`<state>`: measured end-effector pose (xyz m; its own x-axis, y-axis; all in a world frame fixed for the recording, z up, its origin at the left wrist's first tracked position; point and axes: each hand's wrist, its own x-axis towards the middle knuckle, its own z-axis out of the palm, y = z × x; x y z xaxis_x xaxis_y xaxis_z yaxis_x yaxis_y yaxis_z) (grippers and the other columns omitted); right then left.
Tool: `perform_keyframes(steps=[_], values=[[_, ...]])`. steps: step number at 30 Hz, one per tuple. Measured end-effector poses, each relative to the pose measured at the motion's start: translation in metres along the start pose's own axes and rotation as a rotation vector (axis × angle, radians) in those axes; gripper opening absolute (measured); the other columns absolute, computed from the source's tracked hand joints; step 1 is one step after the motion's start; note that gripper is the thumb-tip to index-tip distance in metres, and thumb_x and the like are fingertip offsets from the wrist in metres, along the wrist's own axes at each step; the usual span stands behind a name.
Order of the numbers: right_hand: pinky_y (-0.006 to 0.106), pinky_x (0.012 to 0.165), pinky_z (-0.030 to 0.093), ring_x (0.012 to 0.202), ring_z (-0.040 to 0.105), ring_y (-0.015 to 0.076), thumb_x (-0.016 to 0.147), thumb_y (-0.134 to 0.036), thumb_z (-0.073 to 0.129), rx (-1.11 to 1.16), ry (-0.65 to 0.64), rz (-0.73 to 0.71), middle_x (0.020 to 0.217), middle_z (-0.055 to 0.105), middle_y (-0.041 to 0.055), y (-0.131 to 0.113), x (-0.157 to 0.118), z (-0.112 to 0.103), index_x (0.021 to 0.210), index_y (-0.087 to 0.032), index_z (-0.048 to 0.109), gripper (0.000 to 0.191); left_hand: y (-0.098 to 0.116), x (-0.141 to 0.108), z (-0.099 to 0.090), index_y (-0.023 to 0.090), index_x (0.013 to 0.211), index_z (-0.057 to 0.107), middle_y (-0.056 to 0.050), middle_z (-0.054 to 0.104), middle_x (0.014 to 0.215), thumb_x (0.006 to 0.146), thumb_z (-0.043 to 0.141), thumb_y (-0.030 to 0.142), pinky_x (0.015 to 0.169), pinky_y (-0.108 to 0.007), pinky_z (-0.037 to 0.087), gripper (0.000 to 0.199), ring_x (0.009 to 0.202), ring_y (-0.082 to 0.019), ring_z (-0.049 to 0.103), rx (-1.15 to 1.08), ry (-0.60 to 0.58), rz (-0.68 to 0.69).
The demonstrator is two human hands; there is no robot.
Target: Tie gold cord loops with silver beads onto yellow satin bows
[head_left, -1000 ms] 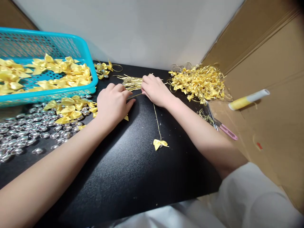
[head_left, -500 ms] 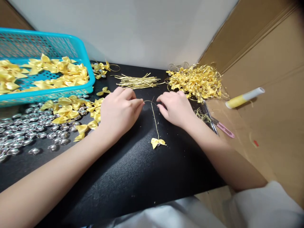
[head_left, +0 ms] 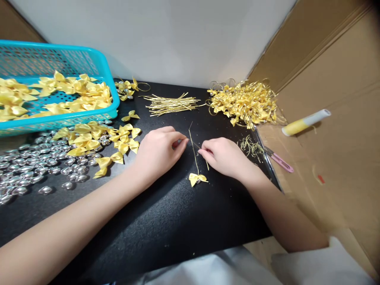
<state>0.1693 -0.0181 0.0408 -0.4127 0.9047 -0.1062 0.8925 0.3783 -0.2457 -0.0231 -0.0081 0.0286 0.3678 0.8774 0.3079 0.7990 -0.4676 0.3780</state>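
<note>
My left hand (head_left: 162, 154) is closed, thumb and forefinger pinching one part of a thin gold wire (head_left: 194, 145). Across a small gap, my right hand (head_left: 224, 156) pinches the same wire, and a short end pokes out below its fingers. Under the held wire, a straight gold stem (head_left: 194, 152) lies on the black table, running down to a yellow ribbon bow (head_left: 197, 179) with a silvery bead at its middle. The fingertips hide parts of the wire.
A turquoise basket (head_left: 111, 91) of yellow bows stands at left, above silver beads (head_left: 44, 158) and loose bows (head_left: 86, 138). Gold wires (head_left: 172, 104) lie at the back. Finished-looking looped bows (head_left: 246, 103) are heaped back right, near wire scraps (head_left: 251, 146) and a pink-handled tool (head_left: 280, 161).
Both hands have moved down toward me, bringing the wire across the middle of the stem. The bow on the table has stayed in place.
</note>
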Motion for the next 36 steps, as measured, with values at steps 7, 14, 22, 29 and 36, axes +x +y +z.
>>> perform_keyframes(steps=[7, 14, 22, 29, 36], values=[[0.031, 0.055, 0.03, 0.054, 0.052, 0.0153, 0.085, -0.02, 0.055, 0.004, -0.067, 0.113, 0.061, 0.063, 0.0041, -0.002, -0.012, -0.003, 0.064, -0.019, 0.065, 0.024, 0.005, -0.004, 0.004, 0.019, 0.082, 0.078, 0.0, 0.067, 0.062, 0.084, 0.061, 0.031, 0.059, -0.026, 0.04, 0.021, 0.054, -0.012, 0.053, -0.267, 0.017, -0.157], [0.03, 0.059, 0.048, 0.059, 0.062, 0.0149, 0.078, -0.024, 0.068, 0.665, 0.243, 0.271, 0.067, 0.07, 0.0021, 0.003, -0.024, 0.007, 0.072, -0.02, 0.071, 0.008, 0.006, -0.006, 0.011, 0.018, 0.08, 0.077, -0.001, 0.069, 0.064, 0.083, 0.062, 0.041, 0.055, -0.026, 0.039, 0.027, 0.057, -0.014, 0.054, -0.514, -0.005, -0.347], [0.029, 0.064, 0.058, 0.059, 0.068, 0.0132, 0.059, -0.034, 0.083, 1.381, 0.357, 0.452, 0.066, 0.07, -0.0002, -0.002, -0.02, 0.03, 0.073, -0.02, 0.07, 0.024, 0.009, -0.006, 0.015, 0.021, 0.082, 0.081, -0.001, 0.058, 0.071, 0.082, 0.063, 0.04, 0.064, -0.028, 0.043, 0.025, 0.067, -0.014, 0.054, -0.589, -0.091, -0.333], [0.026, 0.06, 0.055, 0.059, 0.069, 0.0133, 0.056, -0.031, 0.084, 1.473, 0.358, 0.532, 0.063, 0.067, -0.001, -0.006, -0.022, 0.031, 0.069, -0.019, 0.067, 0.025, 0.008, -0.007, 0.014, 0.018, 0.08, 0.079, -0.003, 0.072, 0.072, 0.081, 0.065, 0.045, 0.065, -0.029, 0.044, 0.031, 0.069, -0.017, 0.061, -0.821, -0.267, -0.453], [0.025, 0.061, 0.055, 0.058, 0.068, 0.0119, 0.053, -0.028, 0.085, 1.535, 0.384, 0.539, 0.064, 0.069, -0.0008, -0.011, -0.023, 0.033, 0.068, -0.017, 0.067, 0.026, 0.007, -0.006, 0.013, 0.023, 0.089, 0.081, -0.002, 0.062, 0.07, 0.081, 0.067, 0.039, 0.063, -0.028, 0.043, 0.023, 0.066, -0.015, 0.055, -0.686, -0.157, -0.327]])
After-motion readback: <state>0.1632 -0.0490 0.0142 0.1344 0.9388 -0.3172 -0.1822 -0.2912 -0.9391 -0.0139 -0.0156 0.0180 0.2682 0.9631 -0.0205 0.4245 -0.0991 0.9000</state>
